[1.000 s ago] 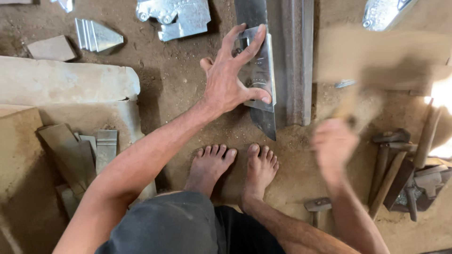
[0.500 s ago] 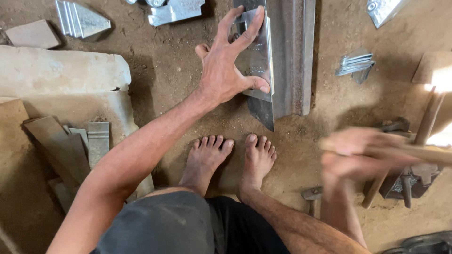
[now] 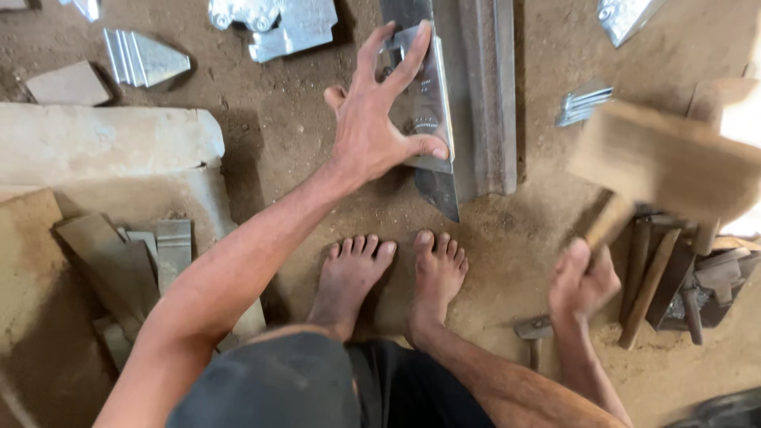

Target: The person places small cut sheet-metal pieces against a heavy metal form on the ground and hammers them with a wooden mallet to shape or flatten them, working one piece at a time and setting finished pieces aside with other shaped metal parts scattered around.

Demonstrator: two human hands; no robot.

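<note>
My left hand (image 3: pixel 379 119) is spread over a shiny bent metal sheet piece (image 3: pixel 428 103), with thumb and fingertips pressing it against a long steel rail (image 3: pixel 483 95) that lies on the dirt floor. My right hand (image 3: pixel 583 281) grips the handle of a large wooden mallet (image 3: pixel 666 162), whose blurred head is raised to the right of the rail. My bare feet (image 3: pixel 396 273) rest on the ground just below the rail's near end.
Cut metal sheet pieces (image 3: pixel 273 24) and a folded one (image 3: pixel 143 55) lie at the top. A stone slab (image 3: pixel 103 147) and scrap strips (image 3: pixel 151 254) sit at the left. Hammers and tools (image 3: pixel 674 285) are piled at the right. A small stack of metal strips (image 3: pixel 583 103) lies by the mallet.
The mallet has swung up again from a low position half a second ago and now sits raised at the right. My left hand keeps pressing the sheet piece on the rail.
</note>
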